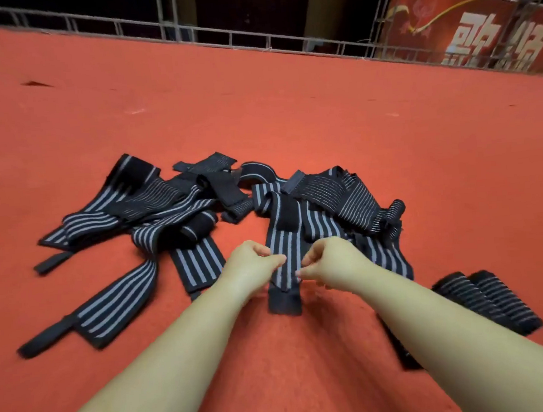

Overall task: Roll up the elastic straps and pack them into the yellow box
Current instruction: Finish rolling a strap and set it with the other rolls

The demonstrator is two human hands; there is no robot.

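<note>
Both sets of fingers pinch one striped strap [283,270]: left hand [252,266] on its left edge, right hand [328,264] on its right. Beyond it sprawls the strap pile [166,210]; two rolled straps [489,302] lie right of it. All rest on red carpet [256,109] (metal truss [164,12] and red banner [464,28] behind).

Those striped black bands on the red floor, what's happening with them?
A person is pinching one striped strap with the left hand and right hand, its plain black end nearest them. A loose pile of straps lies beyond on the red carpet. Two rolled straps sit to the right. No yellow box is visible.
</note>
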